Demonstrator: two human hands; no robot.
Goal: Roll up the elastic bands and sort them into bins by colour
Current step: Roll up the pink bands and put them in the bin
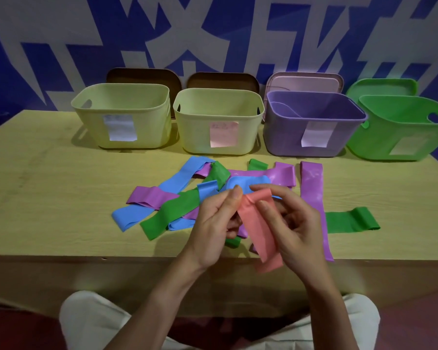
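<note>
**Pink band held between both hands above the pile**

Head view. A pink elastic band point(259, 224) is held above the near edge of the wooden table point(48, 198). Its upper end is pinched by the left hand point(216, 228) between thumb and forefinger, and the right hand point(291, 223) is curled round the same band, with the thumb laid on its front face. So both hands are grasping the pink band. The upper end of the band looks folded over, while the lower end hangs loose past the table edge.

Behind the hands a pile of flat bands is seen on the table. A blue band point(177, 180), a green band point(175, 210) and a purple band point(149, 197) are crossed over each other on the left. A long purple band point(312, 190) is laid on the right, reaching to the near edge, and another green band point(349, 219) lies just beside it.

Four bins are placed in a row at the far side, each with a paper label on its front: a left yellow bin point(122, 117), a second yellow bin point(218, 122), a purple bin point(311, 125) and a green bin point(400, 130). A lid is leaned behind each one. What lies inside the bins cannot be told with certainty.
</note>
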